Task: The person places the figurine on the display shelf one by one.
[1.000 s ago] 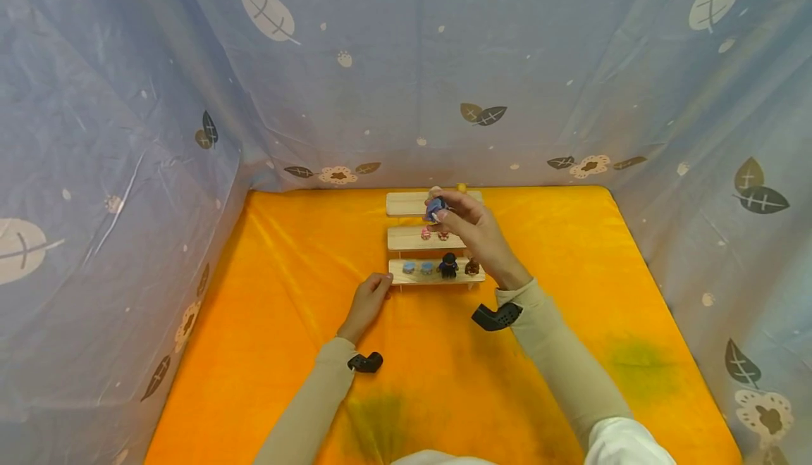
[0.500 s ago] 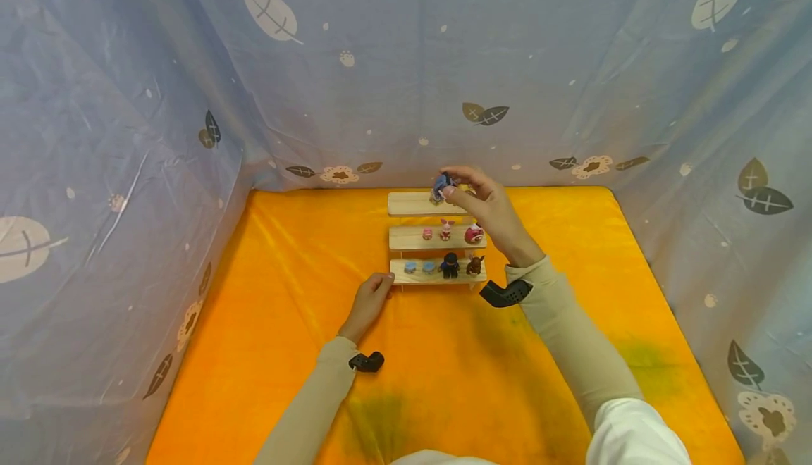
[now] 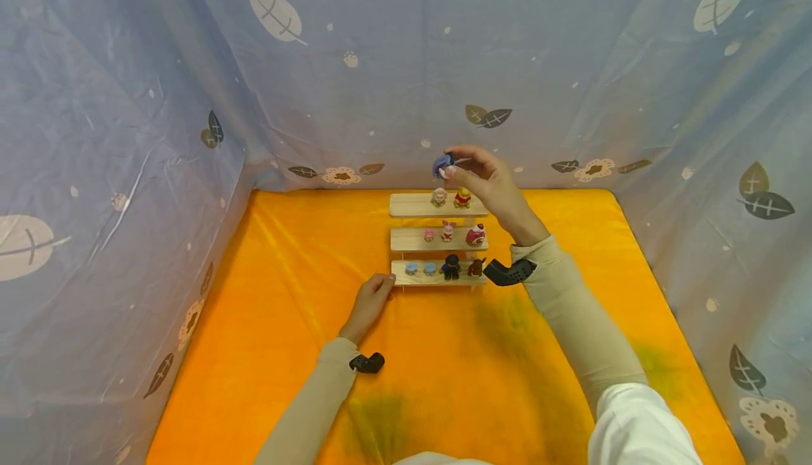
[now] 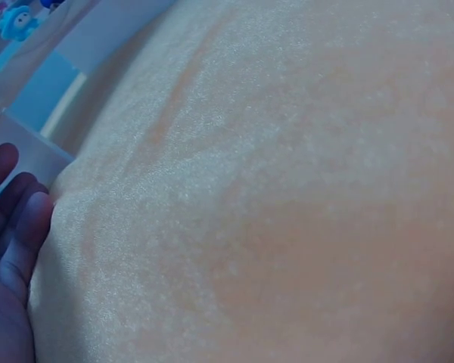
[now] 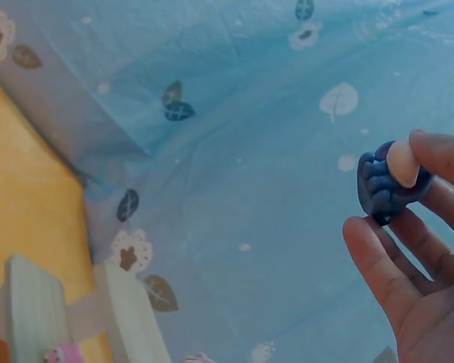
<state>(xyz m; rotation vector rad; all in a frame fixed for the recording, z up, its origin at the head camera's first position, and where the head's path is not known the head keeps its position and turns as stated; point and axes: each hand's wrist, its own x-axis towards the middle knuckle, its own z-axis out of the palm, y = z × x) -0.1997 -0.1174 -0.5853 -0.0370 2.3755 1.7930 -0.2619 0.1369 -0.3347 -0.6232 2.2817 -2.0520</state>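
Above the top step of a three-step wooden stand (image 3: 412, 204), my right hand (image 3: 485, 180) pinches a small blue figurine (image 5: 390, 181) between thumb and fingertips. A pale oval part and dark details show on it in the right wrist view. At the stand's lower left corner, my left hand (image 3: 369, 303) grips the end of the bottom step. In the left wrist view, its fingers (image 4: 26, 234) lie against the stand's pale end. A white-haired figurine (image 3: 439, 197) and a yellow bear figurine in red (image 3: 462, 198) sit on the top step, just below the right hand.
The middle step bears a small pink figurine (image 3: 428, 235), a pink-eared one (image 3: 447, 231) and a red-and-white one (image 3: 476, 234). Below are two light-blue figurines (image 3: 430, 268), a black-clad one (image 3: 451, 267) and a brown one (image 3: 476, 268). Grey-blue leaf-patterned curtains (image 3: 380, 63) surround the orange cloth (image 3: 304, 253).
My right hand has risen and moved slightly right with the blue figurine, away from the top step, uncovering the figurines on the steps. The left hand has stayed at the stand's corner.
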